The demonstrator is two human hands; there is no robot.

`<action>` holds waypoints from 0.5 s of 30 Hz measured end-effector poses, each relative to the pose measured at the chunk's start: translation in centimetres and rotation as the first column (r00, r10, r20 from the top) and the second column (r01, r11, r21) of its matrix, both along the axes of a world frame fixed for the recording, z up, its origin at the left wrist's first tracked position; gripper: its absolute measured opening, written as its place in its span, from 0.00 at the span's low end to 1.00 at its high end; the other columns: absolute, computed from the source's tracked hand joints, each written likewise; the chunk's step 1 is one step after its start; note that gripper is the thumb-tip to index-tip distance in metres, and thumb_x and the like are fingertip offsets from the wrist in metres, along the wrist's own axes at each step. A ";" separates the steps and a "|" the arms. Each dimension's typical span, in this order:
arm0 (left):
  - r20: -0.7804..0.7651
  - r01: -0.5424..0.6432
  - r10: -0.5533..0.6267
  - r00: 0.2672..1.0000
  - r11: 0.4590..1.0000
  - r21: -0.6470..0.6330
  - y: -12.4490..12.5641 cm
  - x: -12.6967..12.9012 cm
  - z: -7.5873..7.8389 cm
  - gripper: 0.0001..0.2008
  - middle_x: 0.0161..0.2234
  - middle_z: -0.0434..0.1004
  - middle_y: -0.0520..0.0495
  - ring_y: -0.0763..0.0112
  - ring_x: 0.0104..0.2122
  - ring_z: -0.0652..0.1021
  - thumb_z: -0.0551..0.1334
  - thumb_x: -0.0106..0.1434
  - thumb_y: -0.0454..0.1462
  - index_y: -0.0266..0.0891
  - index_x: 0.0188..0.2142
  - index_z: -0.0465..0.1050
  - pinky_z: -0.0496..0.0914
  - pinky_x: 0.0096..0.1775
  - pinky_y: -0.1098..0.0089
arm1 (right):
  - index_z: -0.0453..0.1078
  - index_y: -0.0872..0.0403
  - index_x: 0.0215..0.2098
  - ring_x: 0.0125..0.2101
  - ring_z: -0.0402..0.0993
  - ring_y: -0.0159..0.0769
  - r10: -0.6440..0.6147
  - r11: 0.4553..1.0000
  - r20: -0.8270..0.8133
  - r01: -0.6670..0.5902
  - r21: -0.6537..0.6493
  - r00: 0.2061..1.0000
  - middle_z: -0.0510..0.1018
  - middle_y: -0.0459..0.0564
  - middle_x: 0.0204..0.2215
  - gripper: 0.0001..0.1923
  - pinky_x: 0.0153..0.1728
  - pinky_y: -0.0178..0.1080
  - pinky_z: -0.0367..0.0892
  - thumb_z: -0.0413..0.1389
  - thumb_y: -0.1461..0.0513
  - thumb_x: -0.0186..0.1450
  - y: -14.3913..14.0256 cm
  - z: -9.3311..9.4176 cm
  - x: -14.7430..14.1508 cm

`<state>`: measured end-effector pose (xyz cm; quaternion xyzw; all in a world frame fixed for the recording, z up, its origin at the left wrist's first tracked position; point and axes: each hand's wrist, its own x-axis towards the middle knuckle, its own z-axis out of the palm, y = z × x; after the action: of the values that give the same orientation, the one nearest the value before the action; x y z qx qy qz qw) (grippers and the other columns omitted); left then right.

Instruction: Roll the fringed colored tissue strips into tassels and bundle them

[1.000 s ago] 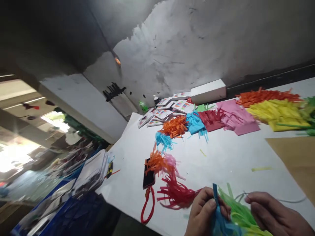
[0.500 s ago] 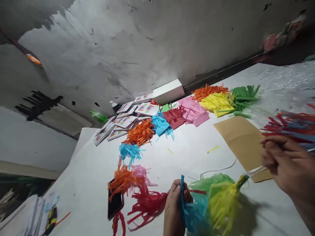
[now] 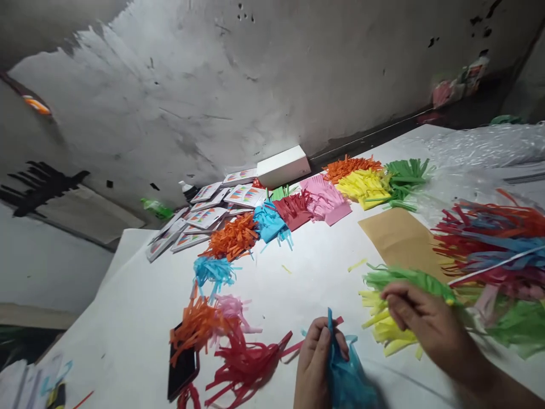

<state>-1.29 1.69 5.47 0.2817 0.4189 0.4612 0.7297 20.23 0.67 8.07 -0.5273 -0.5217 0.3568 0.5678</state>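
The kraft sheet [image 3: 392, 227] is tan, the tissue tassel [image 3: 388, 329] in front of it yellow and lime-green, the fringe [image 3: 349, 378] to its front left blue. Streamers [image 3: 481, 250] to the sheet's right mix red, blue and orange; boxes [image 3: 205, 217] far to its left are white with multicoloured prints.

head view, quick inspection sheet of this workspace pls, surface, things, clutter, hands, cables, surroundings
Surface: white table, small yellow scrap on it
Job's things: blue fringe in hand; green fringe and yellow fringe by the other hand; red fringe lying loose
Clutter: phone partly under orange fringe; brown sheet; white box
Hands: left hand grips blue fringe; right hand curled, grip unclear
Cables: none certain
Surroundings: grey wall, marked and patchy
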 end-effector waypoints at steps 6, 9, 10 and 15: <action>0.090 -0.007 0.002 0.996 0.999 0.053 -0.4 0.5 -1.9 0.18 0.23 0.75 0.53 0.76 0.24 0.73 0.71 0.62 0.49 0.38 0.40 0.73 0.62 0.30 0.76 | 0.71 0.49 0.39 0.27 0.75 0.30 0.313 0.943 0.274 -0.333 0.028 0.909 0.77 0.42 0.27 0.15 0.31 0.30 0.69 0.45 0.58 0.77 -0.9 -1.5 -4.6; 0.098 -0.003 -0.005 0.995 0.997 0.077 -0.4 0.8 -2.3 0.19 0.23 0.74 0.54 0.75 0.23 0.73 0.71 0.62 0.50 0.39 0.39 0.71 0.64 0.30 0.74 | 0.71 0.48 0.39 0.29 0.78 0.29 0.343 0.933 0.303 -0.360 0.001 0.889 0.79 0.41 0.29 0.13 0.33 0.29 0.70 0.45 0.60 0.76 -0.8 -1.9 -5.0; 0.094 -0.007 0.001 0.996 0.998 0.067 -0.4 0.8 -2.2 0.19 0.24 0.74 0.53 0.75 0.23 0.73 0.71 0.61 0.50 0.39 0.38 0.70 0.64 0.30 0.74 | 0.71 0.48 0.40 0.30 0.79 0.30 0.337 0.936 0.309 -0.353 -0.006 0.889 0.80 0.42 0.30 0.13 0.34 0.28 0.71 0.46 0.60 0.76 -0.7 -2.1 -4.9; 0.000 -0.132 0.132 0.991 0.989 0.072 -0.4 -3.3 -0.2 0.22 0.22 0.66 0.59 0.77 0.20 0.67 0.76 0.52 0.48 0.41 0.35 0.69 0.62 0.26 0.74 | 0.76 0.46 0.40 0.28 0.81 0.34 0.220 0.972 0.357 -0.235 -0.001 0.908 0.83 0.44 0.32 0.11 0.29 0.29 0.74 0.53 0.53 0.72 -0.7 -4.2 -4.0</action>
<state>-4.62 1.29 5.31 0.2807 0.4215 0.5225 0.6860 16.26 -0.07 3.84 -0.5066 -0.6807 0.3084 0.4299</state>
